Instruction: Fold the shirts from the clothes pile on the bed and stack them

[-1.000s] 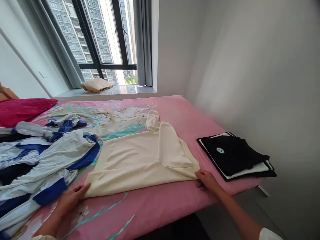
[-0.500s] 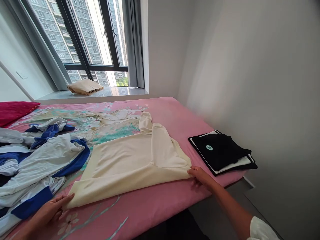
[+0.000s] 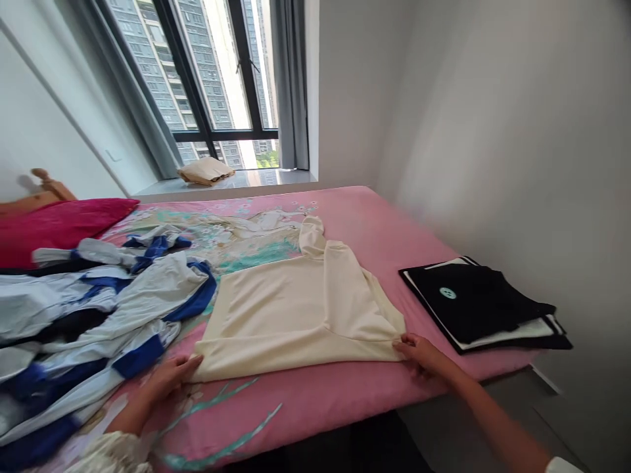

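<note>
A cream garment (image 3: 276,305) lies spread on the pink bed sheet (image 3: 315,407), its near side folded over in a long strip and one sleeve laid across it. My left hand (image 3: 172,376) pinches its near left corner. At the near right corner, my right hand (image 3: 419,351) grips the fabric between thumb and fingers. The far sleeve is bunched toward the window. Some fingertips of both hands are hidden under or behind the cloth.
Piled white and blue clothes (image 3: 142,295) cover the bed's left side, near a red pillow (image 3: 64,226). Folded black and white clothes (image 3: 483,302) lie at the right edge. A beige folded cloth (image 3: 206,171) sits on the window sill (image 3: 276,177).
The view has turned left, so everything appears shifted right. My left hand has brought the garment's near left corner slightly farther from me, and the near edge is straighter. Both hands still hold it.
</note>
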Demonstrator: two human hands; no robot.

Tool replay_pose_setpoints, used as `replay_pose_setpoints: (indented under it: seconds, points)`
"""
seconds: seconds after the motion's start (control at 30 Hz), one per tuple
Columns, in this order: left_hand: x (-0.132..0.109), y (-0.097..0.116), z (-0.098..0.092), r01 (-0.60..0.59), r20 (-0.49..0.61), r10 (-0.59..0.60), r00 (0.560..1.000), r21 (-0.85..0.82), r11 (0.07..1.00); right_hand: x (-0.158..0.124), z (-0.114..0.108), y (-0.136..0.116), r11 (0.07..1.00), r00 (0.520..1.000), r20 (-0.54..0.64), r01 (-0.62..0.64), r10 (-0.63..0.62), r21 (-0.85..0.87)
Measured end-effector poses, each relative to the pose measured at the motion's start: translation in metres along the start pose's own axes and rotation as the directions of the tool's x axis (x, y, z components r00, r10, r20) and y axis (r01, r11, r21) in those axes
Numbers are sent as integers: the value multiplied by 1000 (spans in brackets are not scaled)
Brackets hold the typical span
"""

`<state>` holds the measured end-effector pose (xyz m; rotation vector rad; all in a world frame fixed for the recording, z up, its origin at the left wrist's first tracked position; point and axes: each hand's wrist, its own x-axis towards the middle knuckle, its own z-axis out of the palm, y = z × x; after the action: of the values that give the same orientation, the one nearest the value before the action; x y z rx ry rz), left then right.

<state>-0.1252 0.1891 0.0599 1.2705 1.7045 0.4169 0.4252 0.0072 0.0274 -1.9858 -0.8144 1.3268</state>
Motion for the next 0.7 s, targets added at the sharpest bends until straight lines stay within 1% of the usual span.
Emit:
replay_pose_setpoints:
  seconds: [0.1,0.17,0.23,0.3,0.43,0.53,0.6,0.63,0.7]
  points:
    - [-6,3,2,-6,-23,5,1000,-42,999,9,2,5,992,997,-36,57,-61,-113]
    - [-10,2,4,-16,-14,15,1000,-69,997,14,5,9,985,994,-56,87,-96,-149]
    - [-16,0,5,-38,17,40,999,-103,994,17,9,14,986,990,-71,111,-121,-126]
    - [-24,-1,6,-66,52,74,996,-141,988,17,13,17,990,989,-62,127,-131,-63]
    - [-33,1,1,-113,66,126,990,-177,978,10,15,12,993,997,-12,80,-79,86]
    - [-27,4,-10,-133,34,140,990,-161,978,4,10,4,987,999,-2,40,-41,157]
    - [-19,5,-14,-107,16,110,994,-119,987,2,5,-1,989,1000,14,-8,6,146]
    - [-15,4,-13,-88,8,89,996,-91,992,1,3,-3,993,999,35,-34,31,112]
    - [-8,3,-6,-63,-15,62,998,-36,997,1,0,-6,998,995,79,-57,56,14]
